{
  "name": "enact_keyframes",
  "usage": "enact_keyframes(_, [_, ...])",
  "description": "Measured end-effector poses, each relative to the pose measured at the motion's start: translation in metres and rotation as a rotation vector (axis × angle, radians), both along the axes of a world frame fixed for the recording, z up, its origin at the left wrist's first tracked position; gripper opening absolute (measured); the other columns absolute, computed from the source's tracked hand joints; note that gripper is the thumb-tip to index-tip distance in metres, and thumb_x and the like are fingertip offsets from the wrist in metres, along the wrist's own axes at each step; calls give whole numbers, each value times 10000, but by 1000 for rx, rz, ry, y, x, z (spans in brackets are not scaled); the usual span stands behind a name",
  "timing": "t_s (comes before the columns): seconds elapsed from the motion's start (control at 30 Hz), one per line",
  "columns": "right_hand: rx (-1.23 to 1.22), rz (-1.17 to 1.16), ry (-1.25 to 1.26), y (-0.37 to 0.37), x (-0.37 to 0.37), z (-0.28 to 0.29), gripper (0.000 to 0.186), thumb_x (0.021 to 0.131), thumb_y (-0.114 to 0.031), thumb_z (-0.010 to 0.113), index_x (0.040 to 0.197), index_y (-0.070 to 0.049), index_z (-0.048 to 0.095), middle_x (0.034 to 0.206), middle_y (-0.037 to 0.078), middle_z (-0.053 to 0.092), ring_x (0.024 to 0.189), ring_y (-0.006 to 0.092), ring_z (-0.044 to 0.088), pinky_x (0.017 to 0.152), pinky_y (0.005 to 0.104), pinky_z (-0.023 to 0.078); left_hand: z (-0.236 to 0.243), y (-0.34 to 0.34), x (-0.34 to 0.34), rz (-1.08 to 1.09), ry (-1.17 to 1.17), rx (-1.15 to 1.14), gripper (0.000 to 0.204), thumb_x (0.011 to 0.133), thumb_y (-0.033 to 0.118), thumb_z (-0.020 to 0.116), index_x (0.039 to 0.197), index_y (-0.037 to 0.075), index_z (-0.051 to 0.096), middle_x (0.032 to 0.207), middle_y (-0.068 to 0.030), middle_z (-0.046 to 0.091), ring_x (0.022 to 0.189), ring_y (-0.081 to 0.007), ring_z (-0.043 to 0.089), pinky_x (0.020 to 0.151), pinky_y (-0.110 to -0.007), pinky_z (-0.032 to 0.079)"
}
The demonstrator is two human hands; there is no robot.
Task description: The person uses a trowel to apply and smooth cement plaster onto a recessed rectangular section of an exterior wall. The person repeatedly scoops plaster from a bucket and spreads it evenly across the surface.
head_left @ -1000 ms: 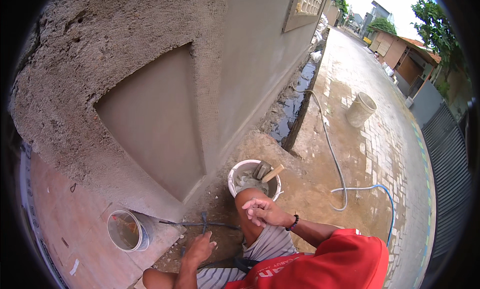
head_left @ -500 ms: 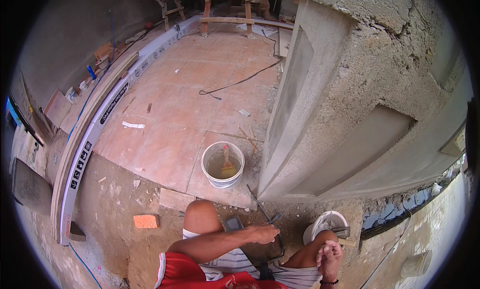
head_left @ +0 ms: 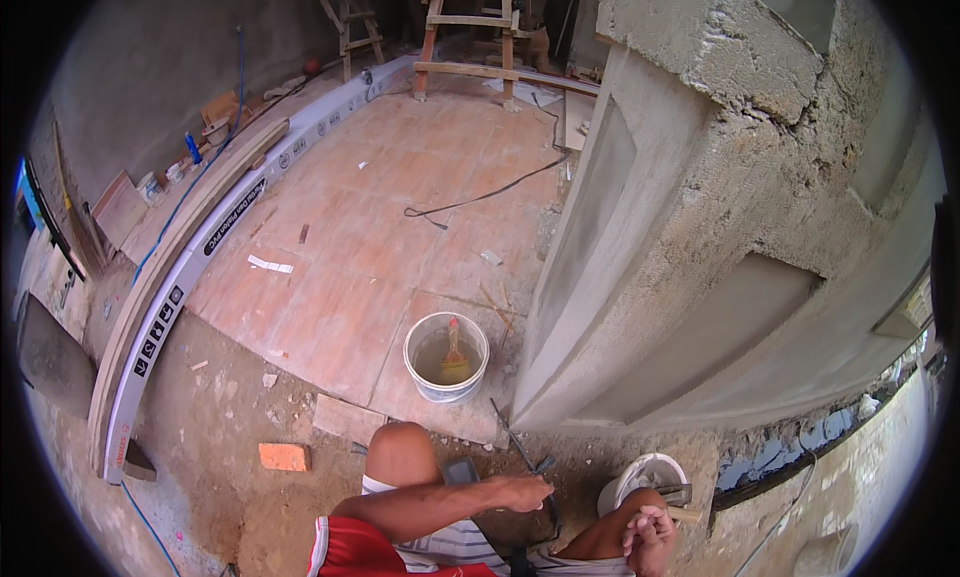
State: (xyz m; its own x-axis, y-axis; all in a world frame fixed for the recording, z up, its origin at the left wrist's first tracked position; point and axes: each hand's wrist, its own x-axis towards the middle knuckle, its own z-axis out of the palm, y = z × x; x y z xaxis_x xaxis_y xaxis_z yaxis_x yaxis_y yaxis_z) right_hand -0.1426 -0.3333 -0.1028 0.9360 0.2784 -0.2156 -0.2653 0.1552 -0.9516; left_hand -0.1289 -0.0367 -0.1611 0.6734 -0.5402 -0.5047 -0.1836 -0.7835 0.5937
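My left hand (head_left: 525, 492) hangs past my left knee, its fingers curled closed. Just beyond it, a thin dark bent rod (head_left: 515, 432) lies on the ground; whether the hand touches it, or holds anything, I cannot make out. Curled fingers also show on my right hand (head_left: 650, 530), which rests by my right knee with nothing visible in it. Close to that knee stands a white bucket (head_left: 612, 497), partly hidden, with a wooden-handled tool (head_left: 682, 512) across its rim. In front, a white bucket (head_left: 447, 389) of cloudy water holds a wide brush (head_left: 455, 357) with a red handle.
A rough plastered pillar (head_left: 640, 247) rises at the right. Along the left runs a long white boxed length (head_left: 190, 277) beside a wooden board. An orange brick (head_left: 285, 457) lies on the dirt. Wooden ladders (head_left: 470, 22) stand on the far tiled floor (head_left: 340, 247).
The whole view has shifted, so the floor, pillar and front bucket sit slightly lower in the picture. Both hands keep nearly the same places and poses.
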Motion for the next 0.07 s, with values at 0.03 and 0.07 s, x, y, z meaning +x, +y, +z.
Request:
enact_keyframes(0.03, [110, 26, -94, -3, 7, -14, 250, 928, -139, 592, 1156, -40, 560, 859, 117, 643, 585, 163, 600, 431, 243, 472, 3, 0, 1, -9, 20, 10, 396, 901, 248, 570, 1213, 8, 528, 1175, -236, 586, 1124, -400, 554, 937, -484, 444])
enact_keyframes(0.07, [222, 49, -193, -7, 15, -30, 246, 914, -90, 599, 1143, -10, 562, 823, 170, 654, 499, 200, 607, 357, 266, 461, 6, 1, 2, -11, 21, 8, 428, 901, 255, 576, 1248, 15, 507, 1215, -237, 567, 1146, -410, 540, 962, -494, 431])
